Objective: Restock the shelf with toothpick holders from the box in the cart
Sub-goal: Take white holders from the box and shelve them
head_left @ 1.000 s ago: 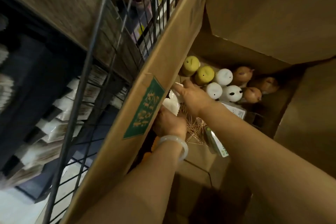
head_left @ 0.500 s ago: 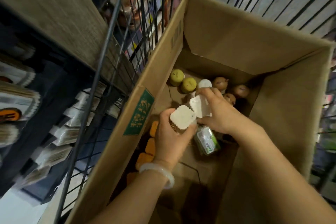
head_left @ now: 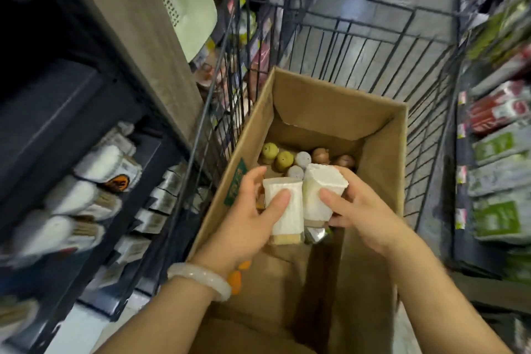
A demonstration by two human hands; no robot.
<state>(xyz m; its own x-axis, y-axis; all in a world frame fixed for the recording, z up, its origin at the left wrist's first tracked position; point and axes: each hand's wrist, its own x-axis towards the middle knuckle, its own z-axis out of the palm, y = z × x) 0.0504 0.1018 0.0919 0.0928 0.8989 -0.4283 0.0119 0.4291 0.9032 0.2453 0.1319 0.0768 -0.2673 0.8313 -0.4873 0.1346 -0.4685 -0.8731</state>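
An open cardboard box stands inside a black wire cart. My left hand grips a white-capped toothpick holder above the box. Beside it my right hand grips a second white-capped toothpick holder. The two holders sit side by side, almost touching. At the far end of the box floor lie small round holders: two yellow-green, two white and brown ones.
A dark shelf unit on the left carries rows of white-capped toothpick packs, under a wooden shelf board. Packaged goods fill shelves on the right. Orange items lie in the box near my left wrist.
Both hands have risen from the box floor, each lifting a white-capped holder, and the holders now sit side by side above the box. The view has tilted up, showing more cart.
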